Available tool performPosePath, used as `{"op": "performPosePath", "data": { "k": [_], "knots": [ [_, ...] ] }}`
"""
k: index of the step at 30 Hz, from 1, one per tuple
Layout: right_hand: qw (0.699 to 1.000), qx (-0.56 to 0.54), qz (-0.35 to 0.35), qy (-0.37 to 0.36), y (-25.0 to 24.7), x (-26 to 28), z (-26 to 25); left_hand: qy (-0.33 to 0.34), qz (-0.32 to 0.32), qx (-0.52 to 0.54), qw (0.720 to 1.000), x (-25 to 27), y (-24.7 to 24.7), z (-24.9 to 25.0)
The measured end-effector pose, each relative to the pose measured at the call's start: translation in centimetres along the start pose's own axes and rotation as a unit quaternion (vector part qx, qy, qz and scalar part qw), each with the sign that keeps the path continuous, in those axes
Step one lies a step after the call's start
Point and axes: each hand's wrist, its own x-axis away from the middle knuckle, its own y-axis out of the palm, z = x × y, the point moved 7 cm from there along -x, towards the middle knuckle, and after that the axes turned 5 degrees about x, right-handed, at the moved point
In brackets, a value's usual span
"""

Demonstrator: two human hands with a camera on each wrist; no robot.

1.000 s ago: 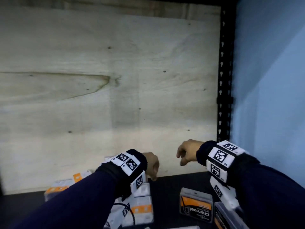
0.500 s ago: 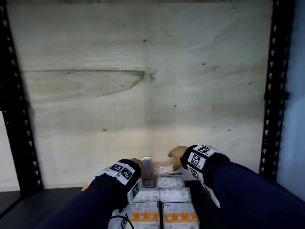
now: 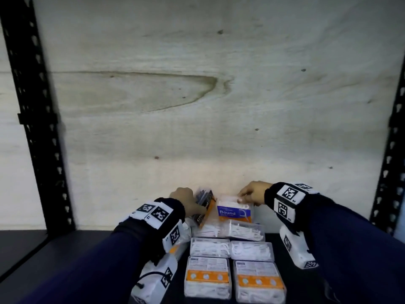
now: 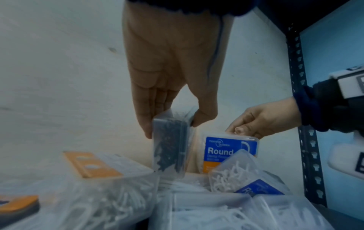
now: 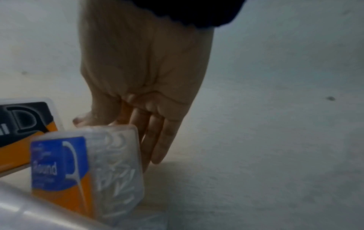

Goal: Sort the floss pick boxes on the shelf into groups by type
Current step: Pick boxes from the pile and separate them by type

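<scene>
- At the left edge of the head view, a black shelf upright (image 3: 37, 119) stands in front of the pale plywood back panel (image 3: 219, 106).
- Lower centre-left, the left hand (image 3: 186, 199) grips a charcoal floss pick box (image 3: 205, 208), thumb on one broad face and fingers on the other; the box is on edge, tilted, its dark picks showing in the left wrist view (image 4: 170, 144).
- Just right of it, the right hand (image 3: 252, 195) pinches the top of an upright blue "Round" box (image 3: 234, 210), thumb in front and fingers behind.
- The two hands are apart, each clamped on its own box; the boxes are close, though whether they touch is hard to tell.
- Below them, clear boxes of white picks (image 3: 230, 249) lie flat in two columns on the dark shelf (image 3: 43, 260), the nearest pair bearing orange labels (image 3: 208, 276).
- At far right stands a second black upright (image 3: 392, 150).
</scene>
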Motion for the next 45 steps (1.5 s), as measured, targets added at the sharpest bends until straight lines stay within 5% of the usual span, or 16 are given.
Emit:
{"op": "performPosePath", "data": {
  "k": [15,24,36,45],
  "knots": [
    [0.995,0.097,0.033,0.016,-0.2,1.5,-1.8,0.013,0.022,0.016,1.0,1.3,-1.7,-1.6],
    [0.988,0.092,0.119,0.016,-5.2,10.6,-1.4,0.082,0.051,-0.021,0.995,6.3,-3.8,1.1],
    [0.971,0.155,0.124,0.131,-6.2,26.3,5.6,0.205,-0.028,-0.11,0.972,9.6,0.6,15.0],
    [0.97,0.129,0.083,0.19,-2.6,33.4,11.1,0.301,-0.083,-0.252,0.916,7.9,5.2,25.9]
  ]
}}
